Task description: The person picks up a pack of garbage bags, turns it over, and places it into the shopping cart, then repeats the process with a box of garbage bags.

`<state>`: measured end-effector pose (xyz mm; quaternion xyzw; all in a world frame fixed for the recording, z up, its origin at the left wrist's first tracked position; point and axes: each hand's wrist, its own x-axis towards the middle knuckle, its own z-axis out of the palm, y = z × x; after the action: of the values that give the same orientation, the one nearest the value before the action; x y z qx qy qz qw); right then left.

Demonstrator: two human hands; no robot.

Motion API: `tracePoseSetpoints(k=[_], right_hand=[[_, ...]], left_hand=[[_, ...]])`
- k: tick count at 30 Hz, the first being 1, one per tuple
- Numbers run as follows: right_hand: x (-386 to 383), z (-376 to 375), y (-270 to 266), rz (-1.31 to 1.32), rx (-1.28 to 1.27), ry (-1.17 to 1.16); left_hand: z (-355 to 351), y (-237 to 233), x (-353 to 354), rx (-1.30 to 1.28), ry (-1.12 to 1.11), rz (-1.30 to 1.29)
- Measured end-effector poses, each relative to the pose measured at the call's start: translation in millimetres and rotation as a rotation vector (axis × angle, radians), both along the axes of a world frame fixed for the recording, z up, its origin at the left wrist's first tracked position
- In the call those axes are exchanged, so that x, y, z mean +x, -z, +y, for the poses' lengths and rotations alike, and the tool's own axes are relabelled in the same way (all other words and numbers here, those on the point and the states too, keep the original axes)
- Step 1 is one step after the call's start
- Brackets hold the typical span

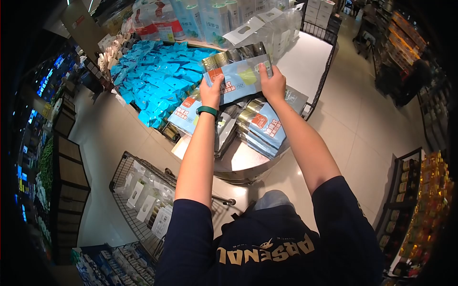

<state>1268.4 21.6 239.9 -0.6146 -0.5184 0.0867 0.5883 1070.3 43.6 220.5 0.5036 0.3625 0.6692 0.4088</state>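
Note:
Between both hands I hold a clear plastic pack of rolls (238,76) with a blue, orange and green label, tilted above the display. My left hand (211,91) grips its left end, thumb on the front. At the right end my right hand (273,84) has its thumb on the label and its fingers mostly hidden behind. Below lie similar packs: one blue-labelled pack (269,126) on the right and another labelled pack (185,114) on the left, partly behind my left forearm. They rest on a white display table (238,161) with a rounded front.
A heap of bright blue packets (152,78) fills the left of the display. Clear packs with white hang tags (245,29) stand behind. A wire shopping cart (131,190) with tagged packs is at lower left. Shelves of bottles (420,209) stand at right, and tiled floor (343,114) runs alongside.

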Motion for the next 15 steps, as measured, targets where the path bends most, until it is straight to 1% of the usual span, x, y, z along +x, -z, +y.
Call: tracePoseSetpoints(k=[6, 10, 15], right_hand=[[-0.1, -3.3, -2.4, 0.002, -0.009, -0.01], [-1.2, -4.2, -2.3, 0.009, -0.012, -0.01], [-2.6, -3.7, -1.6, -0.033, -0.049, 0.01]], left_hand=[[-0.9, -1.2, 0.6, 0.011, 0.003, -0.007], [-0.5, -1.1, 1.0, 0.004, -0.033, 0.009], [1.2, -1.1, 0.5, 0.0, -0.042, -0.017]])
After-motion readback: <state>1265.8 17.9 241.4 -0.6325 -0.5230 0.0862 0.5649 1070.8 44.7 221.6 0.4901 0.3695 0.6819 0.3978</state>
